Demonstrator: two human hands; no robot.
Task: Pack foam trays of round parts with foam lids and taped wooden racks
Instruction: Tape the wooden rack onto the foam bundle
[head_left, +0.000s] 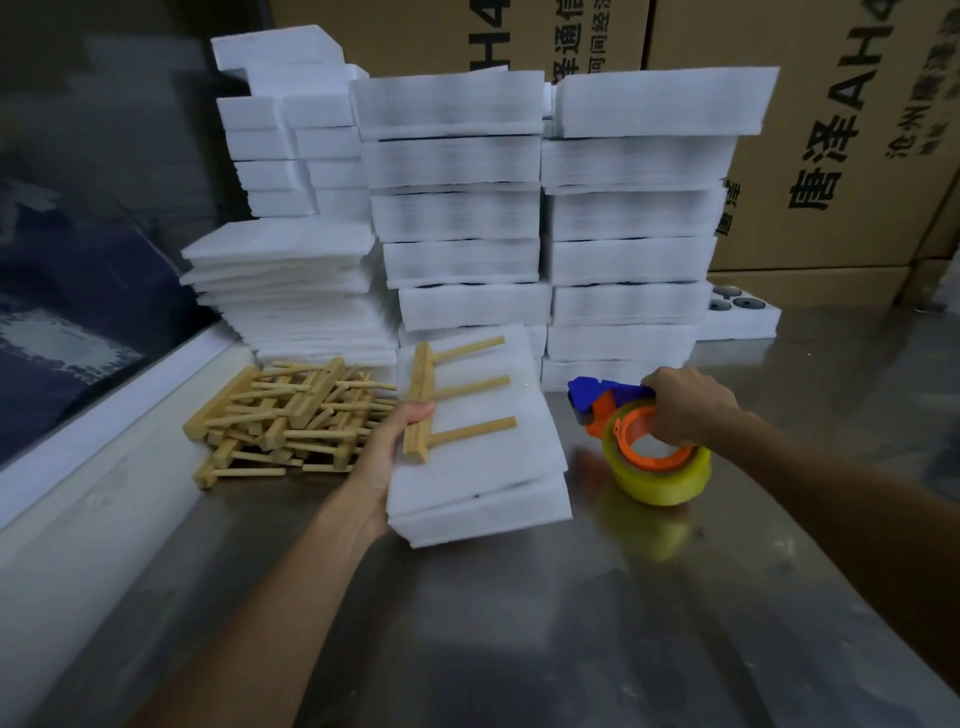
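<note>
A white foam tray with its foam lid (483, 467) is tilted up off the steel table, and a wooden rack (447, 397) with three prongs lies on the lid. My left hand (389, 457) grips the tray's left edge, thumb pressing the rack's bar. To the right, my right hand (685, 408) grips the handle of a blue and orange tape dispenser (644, 441), whose yellowish tape roll rests on the table.
A loose heap of wooden racks (291, 415) lies at the left. Tall stacks of foam trays (623, 234) and a pile of foam lids (280, 280) stand behind. An uncovered tray of round parts (737, 312) sits at the back right, before cardboard boxes (831, 130).
</note>
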